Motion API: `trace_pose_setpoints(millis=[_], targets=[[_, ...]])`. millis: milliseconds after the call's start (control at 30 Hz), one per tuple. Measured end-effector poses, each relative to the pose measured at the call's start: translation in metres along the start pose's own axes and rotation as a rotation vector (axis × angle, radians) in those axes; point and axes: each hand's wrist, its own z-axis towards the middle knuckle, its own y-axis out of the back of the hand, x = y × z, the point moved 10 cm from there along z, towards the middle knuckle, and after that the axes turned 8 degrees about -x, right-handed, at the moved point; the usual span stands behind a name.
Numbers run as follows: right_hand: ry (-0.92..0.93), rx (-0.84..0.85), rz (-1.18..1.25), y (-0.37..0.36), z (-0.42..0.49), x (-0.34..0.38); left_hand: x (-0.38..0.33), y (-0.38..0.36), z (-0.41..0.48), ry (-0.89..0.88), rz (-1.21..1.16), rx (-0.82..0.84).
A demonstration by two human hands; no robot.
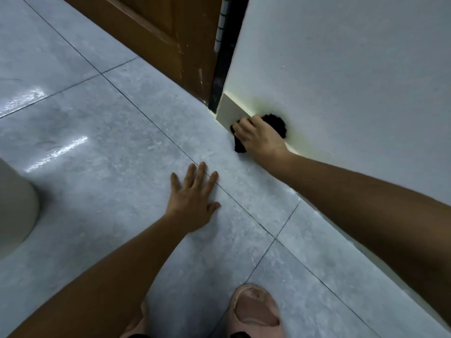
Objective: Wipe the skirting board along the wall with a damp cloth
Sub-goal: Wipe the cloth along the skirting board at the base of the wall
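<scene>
A pale skirting board (231,111) runs along the foot of the white wall (341,69), from the door frame toward the lower right. My right hand (258,137) presses a black cloth (277,125) against the board a short way from its left end. The cloth bulges above my knuckles and hangs below my fingers to the floor. My right forearm hides much of the board further right. My left hand (192,198) lies flat on the grey floor tiles, fingers spread, holding nothing.
A brown wooden door (158,32) and a dark door frame (220,76) stand left of the board's end. A rounded pale object (14,206) sits at the left edge. My pink slipper (256,313) is on the tiles at the bottom.
</scene>
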Motion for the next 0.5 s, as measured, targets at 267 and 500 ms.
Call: trace_pose_setpoints(millis=[267, 500], targets=[[-0.091, 0.054, 0.107, -0.011, -0.090, 0.010, -0.051, -0.012, -0.012, -0.140, -0.038, 0.059], [-0.158, -0.030, 0.132, 0.000, -0.032, -0.009, -0.052, -0.015, -0.012, -0.119, 0.044, 0.105]])
